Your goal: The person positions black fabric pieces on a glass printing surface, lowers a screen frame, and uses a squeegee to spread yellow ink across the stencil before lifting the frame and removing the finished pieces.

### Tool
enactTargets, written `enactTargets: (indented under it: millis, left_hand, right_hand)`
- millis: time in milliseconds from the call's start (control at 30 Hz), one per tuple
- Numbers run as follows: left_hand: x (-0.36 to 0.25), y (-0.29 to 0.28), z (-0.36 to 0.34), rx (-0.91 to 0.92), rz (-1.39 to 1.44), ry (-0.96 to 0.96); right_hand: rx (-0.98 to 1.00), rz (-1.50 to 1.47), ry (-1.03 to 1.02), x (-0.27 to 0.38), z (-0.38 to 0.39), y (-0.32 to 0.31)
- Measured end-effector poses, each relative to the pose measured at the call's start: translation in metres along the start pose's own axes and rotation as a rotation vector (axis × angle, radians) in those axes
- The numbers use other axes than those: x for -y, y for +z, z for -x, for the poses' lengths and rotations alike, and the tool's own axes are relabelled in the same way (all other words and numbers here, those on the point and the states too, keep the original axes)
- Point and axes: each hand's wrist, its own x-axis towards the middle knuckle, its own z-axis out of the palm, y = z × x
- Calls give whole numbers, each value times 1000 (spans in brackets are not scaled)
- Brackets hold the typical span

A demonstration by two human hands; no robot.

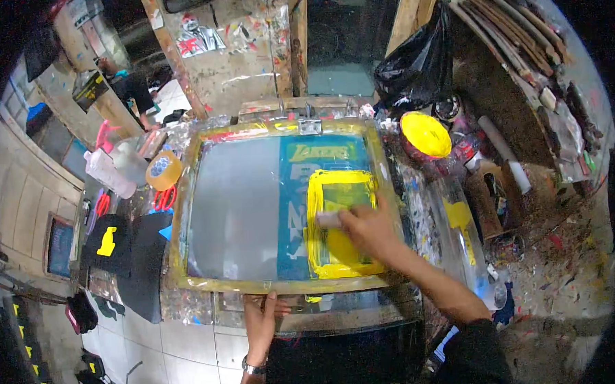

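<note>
A screen printing frame (pixel 230 286) lies flat on the bench before me, its mesh grey on the left and blue-green with pale lettering on the right. Wet yellow ink (pixel 316 253) forms a thick rectangular border on the right part of the mesh. My right hand (pixel 372 229) grips a pale squeegee (pixel 329 220) inside that border, amid yellow ink; its lower edge is hard to make out. At the near edge of the frame, my left hand (pixel 262 324) holds the rim, thumb up against it and fingers curled beneath.
A bowl of yellow ink (pixel 425 135) stands at the back right, near a black plastic bag (pixel 418 63). To the left are a tape roll (pixel 164 169), red-handled scissors (pixel 165 199), a plastic bottle (pixel 108 174) and black fabric (pixel 143 268) with a yellow print.
</note>
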Motion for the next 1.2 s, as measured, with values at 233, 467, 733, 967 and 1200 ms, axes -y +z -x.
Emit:
enactTargets:
  millis: [233,467,733,967,1200]
  left_hand:
    - [0,-10,-4,25,48,-50]
    - [-4,-6,-7,13,32,-127]
    - [-6,-8,-5,29,18,-166]
    - [2,-7,-9,36,80,-98]
    - [4,-12,-12,55,27,-91]
  right_hand:
    - [409,-178,11,-27,-54,-24]
    - [463,-139,20,-59,-85,-12]
    - [299,25,228,-40,-60,6]
    - [366,-41,282,43,19,-40]
    - [147,-35,42,-57,-89,19]
